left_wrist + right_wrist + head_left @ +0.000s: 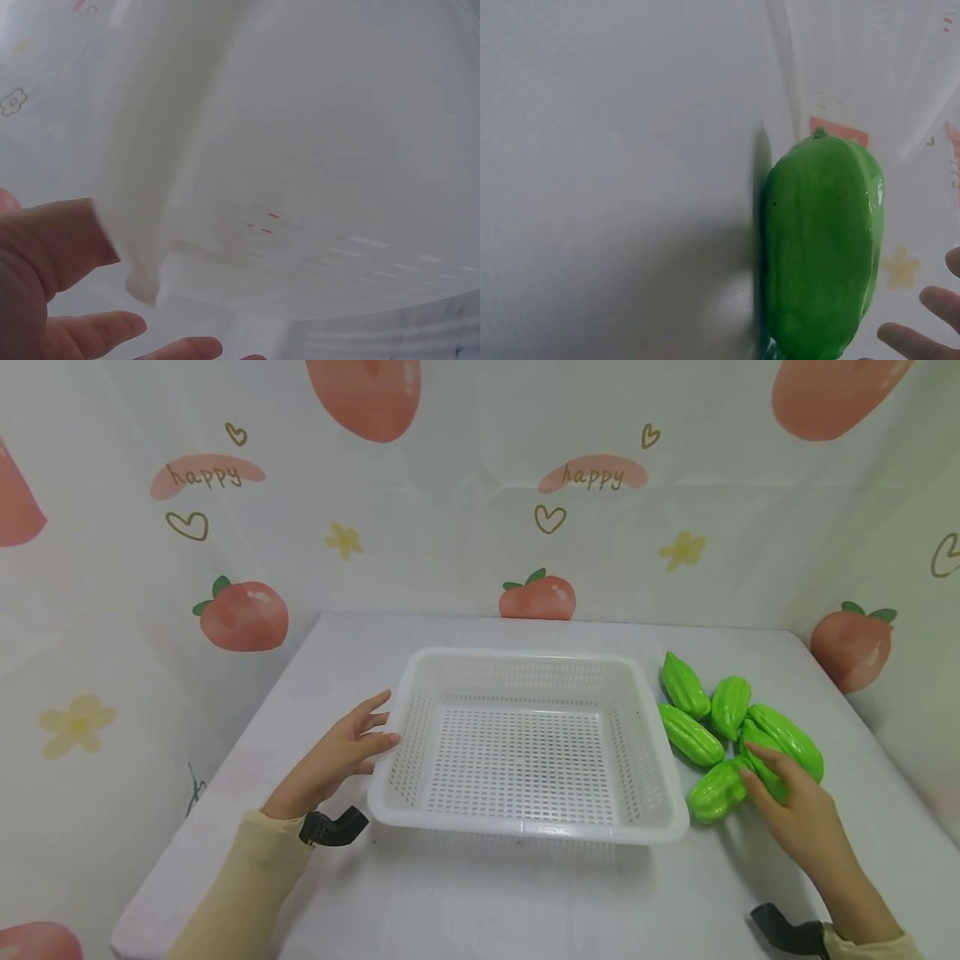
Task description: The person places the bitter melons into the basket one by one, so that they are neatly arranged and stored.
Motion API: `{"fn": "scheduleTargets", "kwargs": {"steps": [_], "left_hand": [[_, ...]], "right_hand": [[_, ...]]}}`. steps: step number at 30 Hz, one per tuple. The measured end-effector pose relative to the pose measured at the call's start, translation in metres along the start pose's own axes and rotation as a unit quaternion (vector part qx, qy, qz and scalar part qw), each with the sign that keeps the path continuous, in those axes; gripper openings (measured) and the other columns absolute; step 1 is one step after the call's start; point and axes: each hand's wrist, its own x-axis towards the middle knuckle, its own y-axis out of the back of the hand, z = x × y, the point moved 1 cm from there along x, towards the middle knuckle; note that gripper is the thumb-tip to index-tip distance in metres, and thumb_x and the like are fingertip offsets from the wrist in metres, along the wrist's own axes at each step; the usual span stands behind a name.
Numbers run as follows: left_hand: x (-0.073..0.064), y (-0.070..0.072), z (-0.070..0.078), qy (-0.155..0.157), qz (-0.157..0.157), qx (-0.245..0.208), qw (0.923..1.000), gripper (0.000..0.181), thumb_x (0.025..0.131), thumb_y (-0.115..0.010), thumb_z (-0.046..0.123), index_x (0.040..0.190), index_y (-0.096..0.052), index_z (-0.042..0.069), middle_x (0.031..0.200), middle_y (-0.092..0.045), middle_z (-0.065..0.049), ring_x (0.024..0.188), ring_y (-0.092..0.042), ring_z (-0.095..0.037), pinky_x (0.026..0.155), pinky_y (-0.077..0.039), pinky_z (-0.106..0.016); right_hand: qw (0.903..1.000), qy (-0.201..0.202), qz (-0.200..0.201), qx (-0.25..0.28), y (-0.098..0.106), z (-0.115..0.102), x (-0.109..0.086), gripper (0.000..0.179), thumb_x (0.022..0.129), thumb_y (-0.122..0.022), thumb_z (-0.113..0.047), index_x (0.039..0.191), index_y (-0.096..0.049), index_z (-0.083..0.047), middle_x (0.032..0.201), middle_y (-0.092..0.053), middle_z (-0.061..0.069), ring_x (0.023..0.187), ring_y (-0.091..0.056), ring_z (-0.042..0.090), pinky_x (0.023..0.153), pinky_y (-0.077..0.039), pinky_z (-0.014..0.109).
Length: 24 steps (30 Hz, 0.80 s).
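A white plastic basket (525,831) with a perforated floor and walls stands in the middle of the table, nothing inside it. At its left rim is the left hand (341,752), fingers spread and thumb touching the edge. In the left wrist view the thumb (71,240) passes behind the rim. To the right of the basket lie several glossy, bright green, ribbed, elongated vegetables (716,791) in a loose cluster. The right hand (798,810) reaches over the nearest ones, thumb and fingers apart. One green vegetable (817,247) fills the right wrist view's middle, fingers (911,341) beside it.
A white cloth covers the table (480,902). Behind it hangs a pale curtain (450,527) printed with peaches, hearts and flowers. Black wrist mounts (333,827) sit on both forearms. One vegetable (690,735) lies close against the basket's right side.
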Motion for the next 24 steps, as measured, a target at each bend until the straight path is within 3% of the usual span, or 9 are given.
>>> {"fn": "scheduleTargets", "kwargs": {"steps": [7,15,24], "left_hand": [[0.0009,-0.0012,-0.0002,-0.001,0.003,0.004,1.0,0.087,0.092,-0.066,0.024,0.157,-0.008,0.015,0.153,-0.031,-0.023,0.125,-0.052,-0.04,0.088,-0.052,-0.055],[0.0037,-0.0008,-0.0043,0.009,-0.001,-0.009,0.9999,0.086,0.092,-0.066,0.023,0.157,-0.01,0.018,0.152,-0.035,-0.018,0.12,-0.057,-0.035,0.086,-0.053,-0.049],[0.0044,0.0001,-0.0052,0.01,-0.009,-0.015,0.9998,0.084,0.092,-0.066,0.022,0.156,-0.012,0.019,0.15,-0.037,-0.018,0.113,-0.061,-0.031,0.086,-0.053,-0.05]], "right_hand": [[0.9999,0.001,-0.015,-0.005,-0.0027,-0.0014,-0.001,0.047,0.1,-0.052,-0.024,0.14,-0.044,0.001,0.134,-0.046,0.038,0.114,-0.043,0.061,0.082,-0.037,0.07],[0.9996,0.011,-0.024,-0.013,-0.0048,0.0002,0.0002,0.047,0.099,-0.054,-0.022,0.137,-0.045,0.005,0.131,-0.047,0.039,0.11,-0.049,0.06,0.079,-0.047,0.062],[0.9985,-0.008,-0.047,-0.028,-0.0065,0.0014,-0.0002,0.051,0.099,-0.054,-0.025,0.138,-0.044,0.006,0.13,-0.046,0.04,0.107,-0.05,0.059,0.076,-0.046,0.065]]}}
